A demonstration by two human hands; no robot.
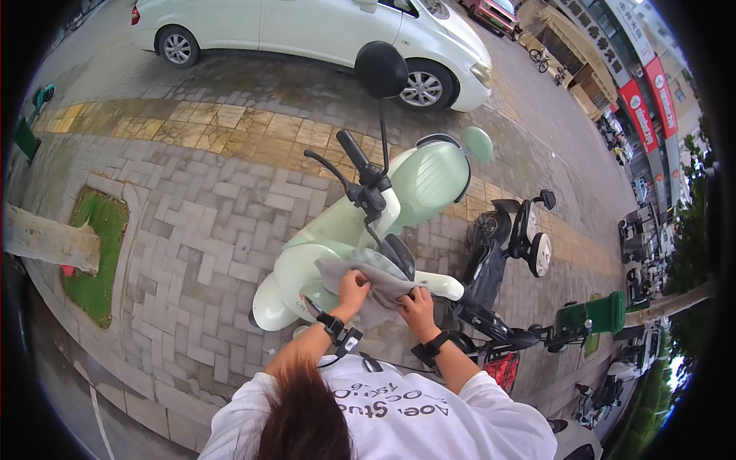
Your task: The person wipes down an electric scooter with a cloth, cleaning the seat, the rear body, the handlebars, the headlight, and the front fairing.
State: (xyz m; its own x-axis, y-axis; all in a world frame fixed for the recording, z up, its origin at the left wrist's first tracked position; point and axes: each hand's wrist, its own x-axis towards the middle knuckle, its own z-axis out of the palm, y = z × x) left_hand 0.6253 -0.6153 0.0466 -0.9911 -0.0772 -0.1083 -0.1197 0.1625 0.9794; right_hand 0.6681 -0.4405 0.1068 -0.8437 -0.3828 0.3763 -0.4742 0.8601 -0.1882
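Note:
A grey cloth (381, 290) lies bunched against the pale green scooter (331, 222), just below its handlebar. My left hand (353, 291) pinches the cloth near its middle. At the cloth's right end, my right hand (417, 308) has its fingers closed on the edge. The scooter stands upright, and its black handlebar grip (353, 149) and round black mirror (381, 70) rise beyond my hands. Part of the scooter's body under the cloth is hidden. Both of my wrists carry black straps.
A white car (322, 31) is parked beyond the yellow paving strip (222, 126). To the right stands a dark scooter (491, 268), with a green bin (606, 314) farther right. A tree trunk (50, 239) rises from a grass patch (100, 284) at left.

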